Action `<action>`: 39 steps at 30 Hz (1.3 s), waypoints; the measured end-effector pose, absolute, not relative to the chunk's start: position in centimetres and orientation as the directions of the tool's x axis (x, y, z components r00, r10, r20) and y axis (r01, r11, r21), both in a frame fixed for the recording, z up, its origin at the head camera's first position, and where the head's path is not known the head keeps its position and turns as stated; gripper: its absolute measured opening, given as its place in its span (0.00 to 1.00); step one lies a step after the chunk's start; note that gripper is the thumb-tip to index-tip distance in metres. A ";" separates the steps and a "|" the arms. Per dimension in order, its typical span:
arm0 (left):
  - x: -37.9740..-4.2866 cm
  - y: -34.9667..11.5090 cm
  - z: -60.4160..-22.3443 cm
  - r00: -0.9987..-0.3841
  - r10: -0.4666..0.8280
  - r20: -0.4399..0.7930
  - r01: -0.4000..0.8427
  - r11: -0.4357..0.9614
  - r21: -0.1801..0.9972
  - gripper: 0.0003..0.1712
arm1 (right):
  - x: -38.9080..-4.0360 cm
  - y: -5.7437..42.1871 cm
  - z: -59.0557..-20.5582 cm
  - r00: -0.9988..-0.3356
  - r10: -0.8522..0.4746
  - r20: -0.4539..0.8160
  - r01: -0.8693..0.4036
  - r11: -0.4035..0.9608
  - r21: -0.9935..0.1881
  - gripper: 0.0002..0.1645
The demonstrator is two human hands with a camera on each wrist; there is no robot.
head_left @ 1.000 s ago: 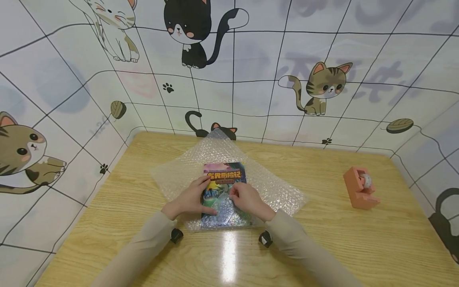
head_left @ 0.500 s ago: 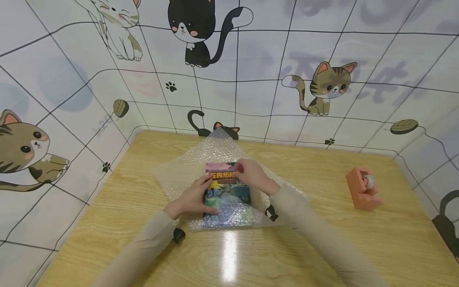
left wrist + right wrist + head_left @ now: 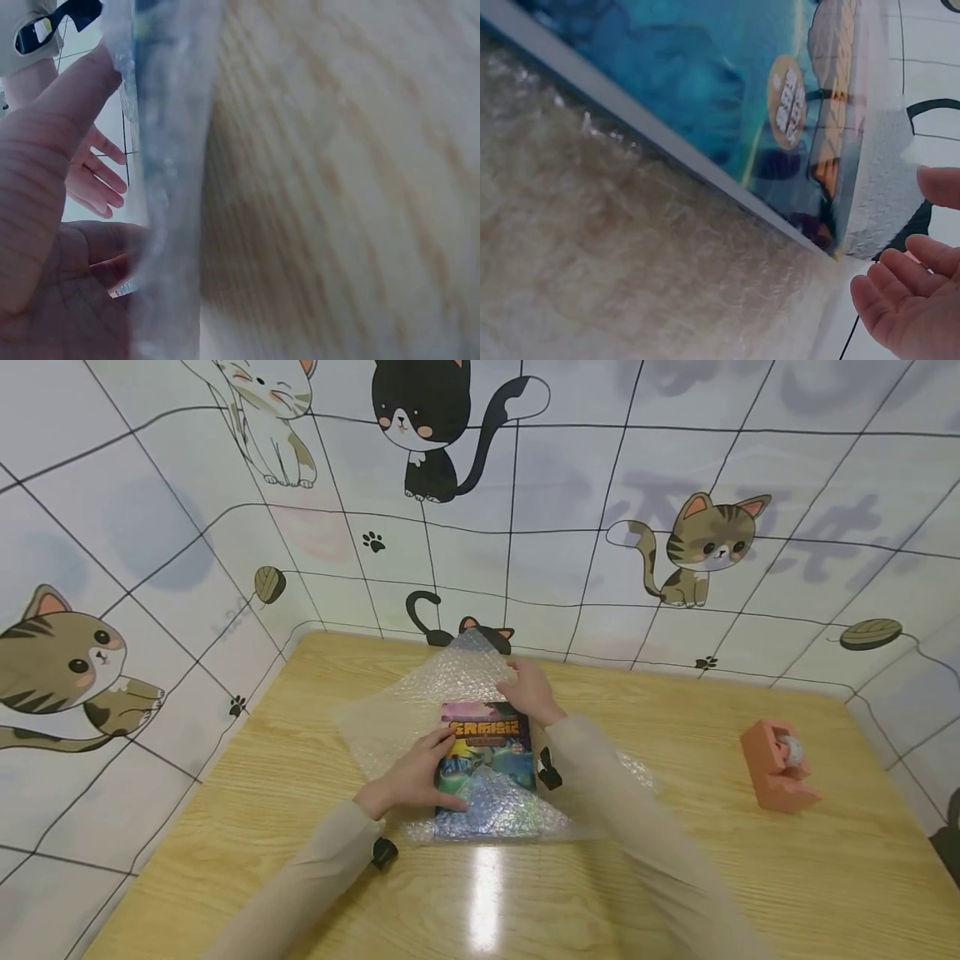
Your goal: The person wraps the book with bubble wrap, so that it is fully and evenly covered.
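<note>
The book [image 3: 487,758] lies on bubble wrap [image 3: 431,689], near end under a fold [image 3: 504,812] that my left hand [image 3: 415,775], thumb spread, probably steadies; my right hand [image 3: 531,693], fingers parted, holds nothing.

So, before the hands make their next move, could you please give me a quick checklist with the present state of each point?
1. Book lying cover up on the bubble wrap: ok.
2. Left hand resting on the book's left side: ok.
3. Near flap of the wrap folded over the book's lower part: ok.
4. Far corner folded over the book: not ok, it lies spread out beyond it.
5. Right hand gripping the wrap: not ok, its fingers look open.
6. Loose end of the tape ready: cannot tell, too small.
</note>
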State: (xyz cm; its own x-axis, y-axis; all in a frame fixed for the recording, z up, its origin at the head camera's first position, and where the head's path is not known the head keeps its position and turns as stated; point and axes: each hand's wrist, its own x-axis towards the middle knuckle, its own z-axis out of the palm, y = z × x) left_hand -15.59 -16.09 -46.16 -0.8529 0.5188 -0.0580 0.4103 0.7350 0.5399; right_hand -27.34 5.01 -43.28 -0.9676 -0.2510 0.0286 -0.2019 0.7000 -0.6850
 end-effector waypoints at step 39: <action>-15.5 -15.7 -46.0 -0.862 0.495 -0.108 0.372 0.764 0.528 0.65 | -24.3 6.2 -41.7 -0.896 -0.407 0.176 -0.424 0.670 -0.609 0.06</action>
